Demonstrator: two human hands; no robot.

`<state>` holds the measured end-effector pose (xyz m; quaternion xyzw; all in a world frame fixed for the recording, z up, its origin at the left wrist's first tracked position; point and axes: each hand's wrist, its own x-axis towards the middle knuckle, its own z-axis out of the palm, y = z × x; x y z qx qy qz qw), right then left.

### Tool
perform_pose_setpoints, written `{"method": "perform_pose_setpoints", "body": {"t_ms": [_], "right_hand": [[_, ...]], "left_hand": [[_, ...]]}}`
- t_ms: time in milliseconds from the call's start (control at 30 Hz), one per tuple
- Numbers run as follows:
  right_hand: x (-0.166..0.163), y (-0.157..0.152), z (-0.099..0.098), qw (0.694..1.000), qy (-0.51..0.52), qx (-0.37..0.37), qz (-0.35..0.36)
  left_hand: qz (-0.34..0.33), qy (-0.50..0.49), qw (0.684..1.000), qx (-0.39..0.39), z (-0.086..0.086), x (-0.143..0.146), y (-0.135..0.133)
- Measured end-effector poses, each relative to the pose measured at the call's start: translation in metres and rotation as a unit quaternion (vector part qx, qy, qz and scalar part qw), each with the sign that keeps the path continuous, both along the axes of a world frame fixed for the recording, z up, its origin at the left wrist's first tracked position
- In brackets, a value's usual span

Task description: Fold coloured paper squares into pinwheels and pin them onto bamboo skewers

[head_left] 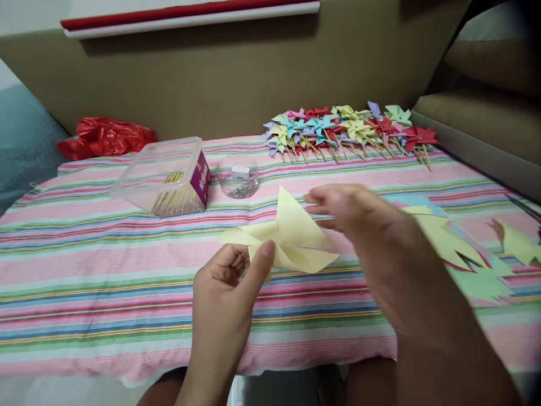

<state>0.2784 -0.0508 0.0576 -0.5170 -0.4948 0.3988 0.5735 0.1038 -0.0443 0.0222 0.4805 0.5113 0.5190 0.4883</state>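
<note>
My left hand pinches a pale yellow paper pinwheel near its middle, the thumb pressed on top of the folded-in points. One blade of it stands up, and others spread to the left and right. My right hand is just right of the pinwheel, fingers stretched out and a little blurred, with nothing seen in them. Whether its fingertips touch the paper edge I cannot tell. Beyond the pinwheel stands a round clear container with small silver pins and a small white block in it.
A clear plastic box of wooden sticks stands left, before a red plastic bag. Finished pinwheels on sticks lie at the back. Cut paper sheets, another yellow paper piece and scissors are at right on striped cloth.
</note>
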Motion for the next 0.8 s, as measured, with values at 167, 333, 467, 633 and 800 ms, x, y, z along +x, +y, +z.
{"method": "perform_pose_setpoints", "body": {"t_ms": [167,333,467,633,800], "right_hand": [[-0.017,0.007,-0.005,0.989,0.019,-0.067,0.133],[-0.015,0.007,-0.010,0.987,-0.029,-0.080,0.136],[-0.012,0.007,-0.012,0.985,-0.023,-0.095,0.145],[-0.007,0.008,-0.017,0.980,0.011,-0.117,0.160],[-0.003,0.009,-0.025,0.980,-0.026,-0.130,0.146]], "left_hand": [[0.026,0.080,0.995,0.049,0.004,-0.007,0.001],[-0.042,0.097,0.993,0.045,0.004,-0.011,0.006],[-0.108,0.039,0.993,0.010,0.001,-0.010,0.011],[-0.148,0.007,0.989,-0.014,0.002,-0.007,0.013],[-0.153,0.047,0.987,-0.020,0.000,-0.009,0.012]]}}
